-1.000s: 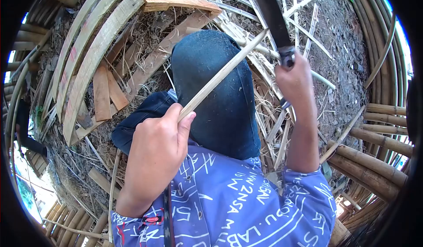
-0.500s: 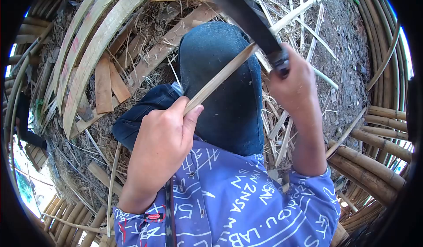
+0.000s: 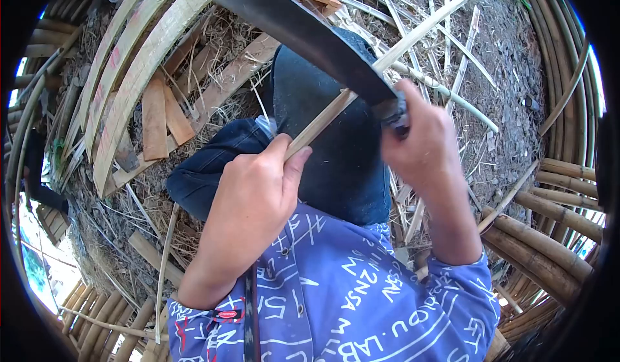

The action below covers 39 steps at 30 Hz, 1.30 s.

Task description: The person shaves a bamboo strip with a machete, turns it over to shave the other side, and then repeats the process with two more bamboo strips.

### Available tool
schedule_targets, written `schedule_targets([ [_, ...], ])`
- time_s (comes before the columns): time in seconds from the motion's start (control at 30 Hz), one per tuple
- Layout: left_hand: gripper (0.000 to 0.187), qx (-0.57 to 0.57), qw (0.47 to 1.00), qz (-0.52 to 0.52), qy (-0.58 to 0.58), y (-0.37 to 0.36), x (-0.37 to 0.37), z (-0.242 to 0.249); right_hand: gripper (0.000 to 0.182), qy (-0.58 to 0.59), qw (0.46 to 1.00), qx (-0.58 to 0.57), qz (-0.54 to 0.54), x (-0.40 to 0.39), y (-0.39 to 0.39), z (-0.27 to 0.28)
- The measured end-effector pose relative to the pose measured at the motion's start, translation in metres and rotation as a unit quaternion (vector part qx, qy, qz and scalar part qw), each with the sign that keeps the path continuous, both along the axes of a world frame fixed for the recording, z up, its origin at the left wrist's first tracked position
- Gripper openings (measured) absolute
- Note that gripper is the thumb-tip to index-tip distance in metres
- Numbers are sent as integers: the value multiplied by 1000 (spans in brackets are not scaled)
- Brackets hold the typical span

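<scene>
My left hand is closed round the near end of a pale bamboo strip, thumb along its side. The strip slants up to the right over my knee and passes beneath the blade of a machete. My right hand, slightly blurred, grips the machete by its dark handle. The long dark blade points to the upper left and crosses the strip close to the handle. Whether the edge is cutting into the strip cannot be made out.
My dark-trousered knee lies beneath the strip. Long curved planks and short wood pieces are at left. Thin strips and shavings litter the ground at upper right. Bamboo poles are stacked at right. Part of another person shows at far left.
The machete has slid down along the strip toward my left hand, its blade swinging further left. My right hand has shifted left and down; my left hand has moved slightly right and up.
</scene>
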<state>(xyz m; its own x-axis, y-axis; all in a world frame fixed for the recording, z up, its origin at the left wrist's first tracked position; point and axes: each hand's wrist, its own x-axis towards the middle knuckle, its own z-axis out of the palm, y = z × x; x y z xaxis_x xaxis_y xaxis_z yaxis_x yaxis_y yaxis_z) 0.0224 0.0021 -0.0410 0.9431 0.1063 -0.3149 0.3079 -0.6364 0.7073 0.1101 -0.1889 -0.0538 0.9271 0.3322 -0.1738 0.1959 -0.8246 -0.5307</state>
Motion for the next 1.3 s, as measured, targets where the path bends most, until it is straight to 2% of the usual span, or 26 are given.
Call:
schedule_targets([
  [0.07, 25, -7, 1000, -5, -4, 1, -1, 1, 23, -50, 997, -49, -9, 13, -9, 3],
  [0.2, 24, 13, 1000, -1, 26, -3, 2, 7, 22, -39, 997, 18, -67, 6, -3, -3],
  [0.23, 24, 10, 1000, -2, 25, -4, 3, 8, 39, 17, 998, 21, -51, 1, -3, -2],
  [0.27, 24, 14, 1000, -3, 24, -3, 3, 8, 39, 16, 998, 24, -52, -6, -1, 0],
  [0.33, 25, 32, 999, -7, -9, -3, 3, 3, 40, 26, 999, 3, 19, -18, 7, 3],
  [0.47, 26, -7, 1000, -10, -2, 3, 1, -5, 29, -28, 999, -2, 24, -7, -2, -1],
  [0.53, 28, -45, 999, 14, 21, 3, -2, -1, 25, -36, 999, -29, -24, 7, -8, 0],
  [0.6, 29, -35, 999, 10, 38, 1, 3, 6, 25, -16, 997, 38, -63, 4, -7, -10],
  [0.73, 29, -17, 999, -2, 35, 1, 2, 7, 25, -35, 998, 19, -48, -13, 2, -8],
  [0.87, 29, -24, 999, 0, 30, -2, 4, 1, 26, 21, 1000, 21, -1, -21, 11, -2],
  [0.93, 30, -57, 998, 3, 26, -2, 1, -2, 26, 25, 998, 6, 61, -23, 12, 1],
  [1.13, 28, -29, 998, -3, 46, 0, -1, 4, 17, -24, 999, 33, -23, 0, -6, -5],
  [1.2, 27, -18, 999, -5, 34, -5, 1, 5, 45, 33, 996, 40, -70, -9, 0, -5],
  [1.23, 28, -5, 1000, -14, 20, -6, 2, 5, 46, 56, 995, 61, -46, -17, 3, -8],
  [1.27, 28, -4, 1000, -17, 21, -5, 2, 0, 39, 22, 998, 63, -6, -27, 6, -12],
  [1.3, 28, -35, 999, -10, 0, -4, 0, -8, 34, 38, 998, 48, 29, -32, 12, -10],
])
